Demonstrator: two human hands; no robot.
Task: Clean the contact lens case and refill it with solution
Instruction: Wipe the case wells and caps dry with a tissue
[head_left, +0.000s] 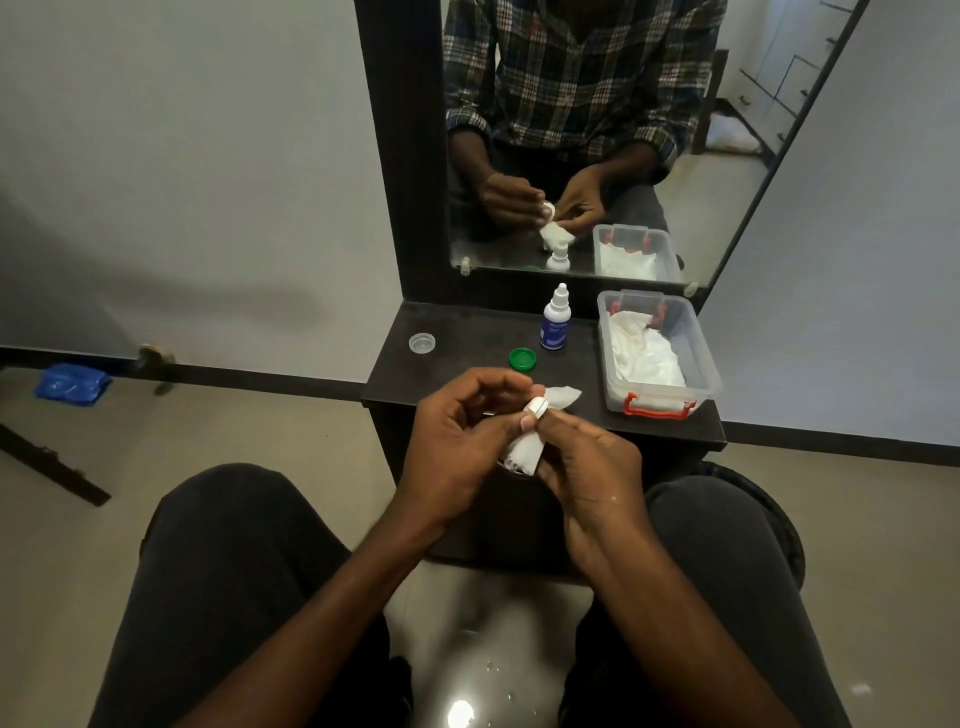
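Both hands meet above near table (467, 332) edge: left hand (457, 441) and right hand (587, 467) pinch white tissue (535, 415) wrapped around lens case. Green cap (522, 358), clear cap (422, 343), solution bottle (556, 322) stand on table.

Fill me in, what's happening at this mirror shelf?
A seated person holds a white tissue in both hands, left hand and right hand, apparently wiping a small part. On the dark shelf lie a green cap, a clear cap, an upright solution bottle and a clear box holding tissues.
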